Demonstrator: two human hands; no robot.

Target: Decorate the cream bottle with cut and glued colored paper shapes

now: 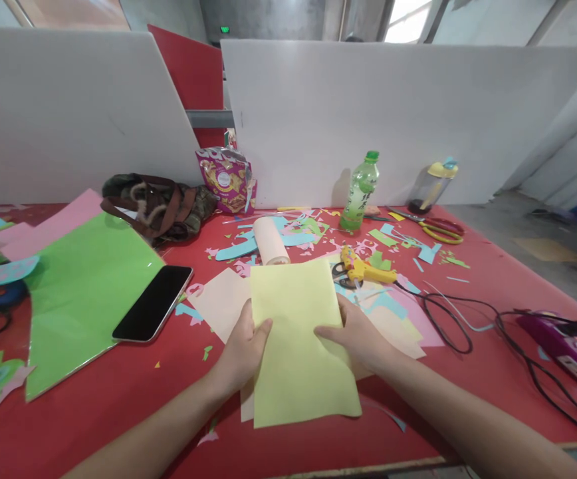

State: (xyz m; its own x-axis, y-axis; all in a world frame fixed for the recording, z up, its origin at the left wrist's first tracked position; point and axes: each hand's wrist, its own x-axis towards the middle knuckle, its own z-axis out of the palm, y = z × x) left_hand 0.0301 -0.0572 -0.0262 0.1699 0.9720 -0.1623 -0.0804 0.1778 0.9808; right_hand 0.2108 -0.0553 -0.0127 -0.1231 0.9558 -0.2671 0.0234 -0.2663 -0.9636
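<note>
Between my two hands is a sheet of pale yellow paper (298,359), held up over the red table. My left hand (242,342) grips its left edge, thumb on the front and the other fingers behind. On the right edge, my right hand (361,336) pinches it the same way, its fingers hidden behind the sheet. Cream paper (223,299) lies behind and beneath it. Just beyond the sheet's top edge rests a pale paper roll (270,241). A yellow glue gun (365,267) lies beyond my right hand, beside black-handled scissors (347,274).
A phone (153,305) lies on green sheets (84,286) at left. Farther back are a camouflage bag (163,206), a snack bag (226,179), a green bottle (361,193) and yellow-red scissors (441,229). Black cable (498,322) runs to a purple power strip (565,349). Paper scraps litter the table.
</note>
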